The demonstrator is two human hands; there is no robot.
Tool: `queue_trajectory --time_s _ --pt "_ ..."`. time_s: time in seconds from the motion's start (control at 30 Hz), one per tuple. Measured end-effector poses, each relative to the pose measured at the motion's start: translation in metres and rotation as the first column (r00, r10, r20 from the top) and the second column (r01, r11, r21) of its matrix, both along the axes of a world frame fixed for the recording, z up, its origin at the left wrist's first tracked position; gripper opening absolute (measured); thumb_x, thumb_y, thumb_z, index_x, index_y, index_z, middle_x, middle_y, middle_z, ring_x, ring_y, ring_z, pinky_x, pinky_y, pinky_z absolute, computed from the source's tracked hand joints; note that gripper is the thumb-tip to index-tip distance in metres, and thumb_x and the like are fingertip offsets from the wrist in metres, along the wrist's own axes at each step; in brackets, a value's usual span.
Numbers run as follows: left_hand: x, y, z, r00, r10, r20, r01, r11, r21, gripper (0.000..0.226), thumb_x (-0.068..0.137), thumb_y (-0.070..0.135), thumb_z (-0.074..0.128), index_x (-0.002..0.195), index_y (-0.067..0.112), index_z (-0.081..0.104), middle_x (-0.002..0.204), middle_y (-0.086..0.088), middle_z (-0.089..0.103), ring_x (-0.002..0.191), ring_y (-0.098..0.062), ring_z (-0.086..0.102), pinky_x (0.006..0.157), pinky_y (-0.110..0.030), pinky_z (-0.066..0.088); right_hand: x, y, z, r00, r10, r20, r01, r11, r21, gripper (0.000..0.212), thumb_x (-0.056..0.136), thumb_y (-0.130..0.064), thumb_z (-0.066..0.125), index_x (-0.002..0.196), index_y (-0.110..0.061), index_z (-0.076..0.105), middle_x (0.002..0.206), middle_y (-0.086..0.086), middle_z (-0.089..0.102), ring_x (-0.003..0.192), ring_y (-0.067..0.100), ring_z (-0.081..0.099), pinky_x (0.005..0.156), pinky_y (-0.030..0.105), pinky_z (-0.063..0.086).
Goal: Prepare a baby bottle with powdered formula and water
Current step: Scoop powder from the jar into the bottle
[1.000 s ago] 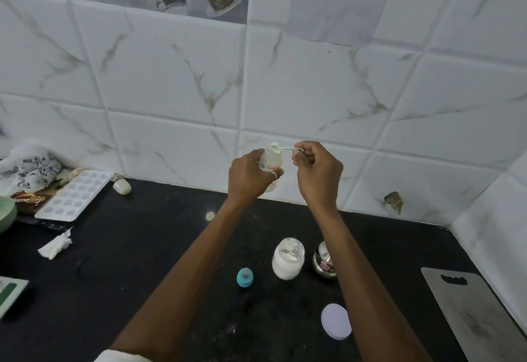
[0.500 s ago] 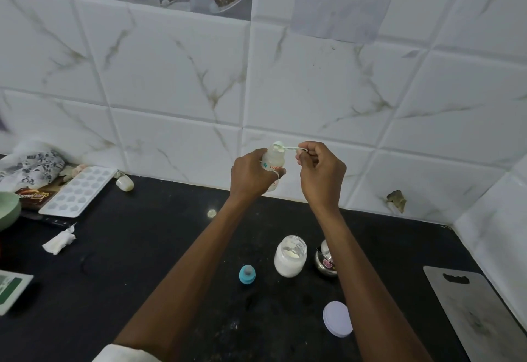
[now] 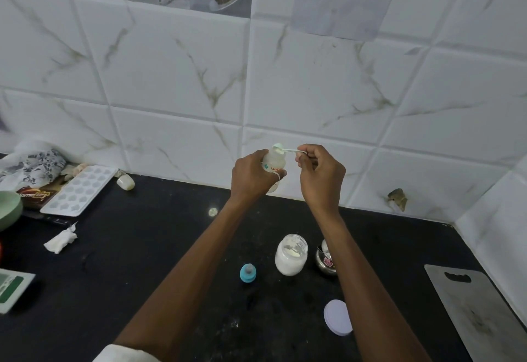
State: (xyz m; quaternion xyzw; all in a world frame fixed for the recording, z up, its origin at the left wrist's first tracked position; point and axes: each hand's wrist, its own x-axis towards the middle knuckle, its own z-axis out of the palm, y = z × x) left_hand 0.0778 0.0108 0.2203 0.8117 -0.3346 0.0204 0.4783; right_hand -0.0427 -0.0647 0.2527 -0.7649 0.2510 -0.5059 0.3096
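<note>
My left hand [image 3: 251, 175] grips a small clear baby bottle [image 3: 273, 163] with printed lettering, held up in front of the tiled wall. My right hand [image 3: 320, 175] pinches the handle of a pale green scoop [image 3: 281, 148], whose bowl sits tipped over the bottle's open mouth. Below on the black counter [image 3: 142, 262] stands an open glass jar of white powder [image 3: 291, 254]. The bottle's blue teat cap [image 3: 247, 272] lies to the jar's left. The jar's round white lid [image 3: 338, 317] lies nearer me on the right.
A small steel pot [image 3: 325, 260] stands right of the jar, partly behind my right forearm. A grey cutting board [image 3: 482, 313] lies at the right edge. At the left are a white ice tray [image 3: 79, 190], a crumpled tissue [image 3: 61, 240], a green bowl [image 3: 8, 209] and a patterned cloth [image 3: 31, 166].
Both hands stay raised with bottle and scoop together; the scoop remains at the bottle's mouth. The camera has tilted slightly, shifting the scene a little.
</note>
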Motion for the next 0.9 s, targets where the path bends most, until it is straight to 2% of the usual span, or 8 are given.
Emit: queue_trajectory --time_s 0.13,0.3,0.57,0.73,0.9 --pt "0.000 -0.001 -0.001 1.000 -0.003 -0.002 0.003 1.000 0.005 0.054 0.073 0.047 0.083 0.117 0.020 0.069 0.100 0.003 0.074 0.085 -0.020 0.067 0.083 -0.039 0.057 0.000 0.000 -0.001 1.000 -0.020 0.010 0.020 1.000 0.021 0.013 0.096 -0.006 0.067 0.106 -0.011 0.075 0.091 -0.007 0.074 0.083 0.004 0.071 0.077 0.012 0.055" --pt "0.001 -0.002 -0.004 1.000 -0.003 -0.002 0.003 1.000 0.017 0.058 0.073 0.048 0.083 0.121 0.020 0.068 0.104 0.002 0.075 0.087 -0.019 0.067 0.083 -0.037 0.057 -0.001 -0.001 -0.001 1.000 -0.009 0.022 0.008 1.000 0.024 0.013 0.096 -0.006 0.067 0.105 -0.010 0.075 0.094 -0.001 0.077 0.086 0.009 0.073 0.079 0.019 0.057" --pt "0.003 -0.005 -0.008 1.000 -0.010 -0.005 0.010 1.000 0.017 0.062 0.073 0.050 0.083 0.125 0.019 0.067 0.105 0.002 0.075 0.087 -0.018 0.068 0.084 -0.038 0.058 -0.001 -0.004 -0.009 1.000 -0.005 -0.024 0.005 1.000 -0.012 0.014 0.096 -0.007 0.068 0.107 -0.009 0.075 0.098 0.002 0.077 0.088 0.011 0.073 0.083 0.021 0.059" --pt "0.003 -0.006 -0.011 1.000 -0.013 -0.006 0.013 1.000 0.018 0.061 0.073 0.046 0.084 0.125 0.019 0.067 0.107 0.002 0.075 0.090 -0.019 0.068 0.084 -0.038 0.057 0.001 -0.008 -0.013 1.000 -0.010 0.016 0.009 0.995 0.099 0.014 0.096 -0.006 0.066 0.106 -0.010 0.074 0.093 0.000 0.077 0.085 0.009 0.073 0.081 0.025 0.060" --pt "0.003 -0.006 -0.019 1.000 -0.022 -0.005 0.022 1.000 0.018 0.060 0.073 0.047 0.084 0.124 0.020 0.067 0.107 0.003 0.075 0.089 -0.017 0.068 0.083 -0.032 0.055 0.002 -0.012 -0.014 0.994 -0.059 0.092 0.026 0.945 0.325 0.012 0.096 -0.010 0.067 0.106 -0.010 0.074 0.087 0.002 0.077 0.076 0.006 0.074 0.079 0.026 0.062"
